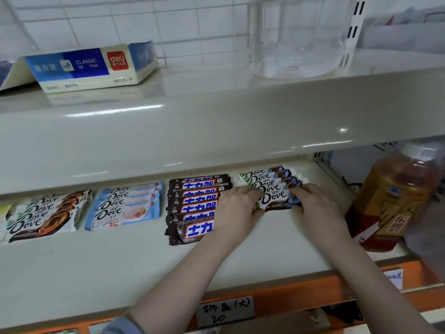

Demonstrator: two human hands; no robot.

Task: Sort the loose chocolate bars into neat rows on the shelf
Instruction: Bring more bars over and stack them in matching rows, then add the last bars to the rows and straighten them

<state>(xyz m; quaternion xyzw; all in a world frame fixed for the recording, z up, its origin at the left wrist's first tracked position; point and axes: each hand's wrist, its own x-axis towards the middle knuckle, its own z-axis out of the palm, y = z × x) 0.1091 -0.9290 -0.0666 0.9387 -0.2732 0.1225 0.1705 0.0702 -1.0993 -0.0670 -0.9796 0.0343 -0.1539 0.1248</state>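
Forearms: both reach in over the orange shelf edge (313, 288) and its handwritten price tag (225, 310), closest to the lens.
Left hand (237, 206): fingers curled onto the left end of the front Dove bar (277, 200), pinching it; the palm covers the right ends of the dark blue-lettered bars (192, 206).
Right hand (315, 203): fingers bent over the same bar's right end, gripping it, so the wrapper is held between the two hands.
Held bar: lying flat on the lower shelf (120, 261), frontmost of its row, touching the bar behind.
Behind the grip: more Dove bars (267, 178) overlapped in a stack running toward the back, reasonably straight.
Left of the grip: the dark row, just beside; its nearest bar sits slightly askew.
Further left: a light-blue Dove row (125, 206), then a brown-and-white Dove row (45, 215), both lined up; something pale green at the far edge, too cut off to identify.
Right of the grip: a large amber drink bottle (395, 198), near but apart.
Above: a tissue box (91, 66) and a clear container (298, 37) on the upper shelf.
Progress: seemingly near the end. Four rows stand formed and no loose bars are visible. What likely remains is squaring this last bar and perhaps the crooked dark one.
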